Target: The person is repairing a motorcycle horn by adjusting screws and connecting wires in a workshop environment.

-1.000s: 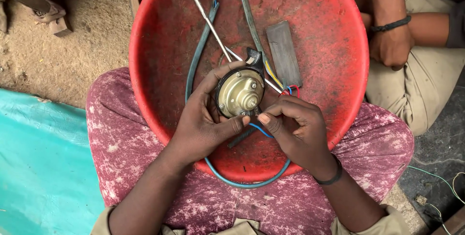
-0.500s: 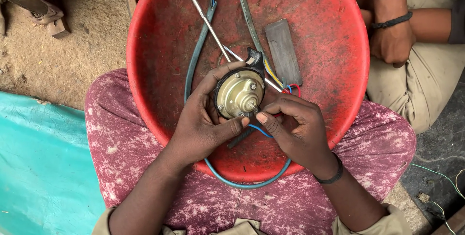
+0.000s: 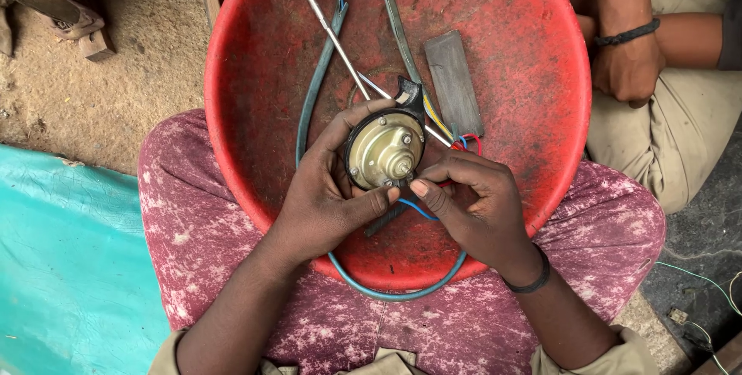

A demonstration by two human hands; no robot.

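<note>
My left hand (image 3: 325, 197) cups a small round brass-coloured motor (image 3: 384, 149) with a black rim, fingers wrapped round its left side and thumb beneath it. My right hand (image 3: 471, 201) pinches at the motor's lower edge with thumb and forefinger, beside red, blue and yellow wires (image 3: 457, 142) that run from it. Both hands hover over a large red plastic basin (image 3: 533, 50) resting on my lap. A blue cable (image 3: 386, 291) loops over the basin's near rim.
Inside the basin lie a thin metal rod (image 3: 334, 35), a flat grey bar (image 3: 454, 81) and a grey-green cable (image 3: 390, 4). Another person sits at the right, a hand (image 3: 627, 66) with a black wristband resting on a knee. A turquoise sheet (image 3: 62, 259) covers the ground at left.
Nothing has visibly changed apart from a slight drift of the view; both hands stay on the motor.
</note>
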